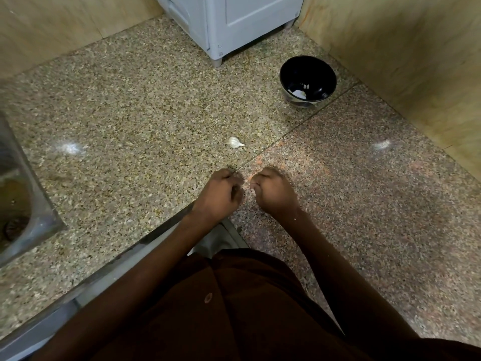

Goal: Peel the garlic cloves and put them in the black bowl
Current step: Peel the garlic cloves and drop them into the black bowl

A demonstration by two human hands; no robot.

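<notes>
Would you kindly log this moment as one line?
hands: left hand, right hand curled together | garlic on counter | black bowl: few pieces

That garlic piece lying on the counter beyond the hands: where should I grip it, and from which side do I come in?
Probably pinch the rounded, ribbed body of the garlic piece, coming from above and the near side. It lies on its side on the counter, with its thin pointed tail toward the right, too slim to hold well. Both the left hand and right hand are curled close together; whether they hold something cannot be seen.

Speckled granite counter point(145, 105), beige walls point(406, 48)
</notes>
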